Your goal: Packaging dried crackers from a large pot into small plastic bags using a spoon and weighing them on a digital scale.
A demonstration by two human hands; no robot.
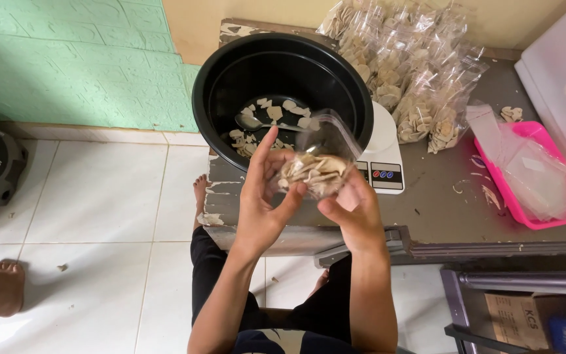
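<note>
Worn grey table [440, 216], both hands [309, 203] pinching clear chip bag [316, 167] between them, over black pot [230, 78]

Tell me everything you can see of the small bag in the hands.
The bag is clear thin plastic, partly filled with pale, curled chips. Its mouth gapes open, tilted up toward the black pot. The left hand grips its left side, the right hand supports it from below. It hangs above the table edge, before the scale.
</note>
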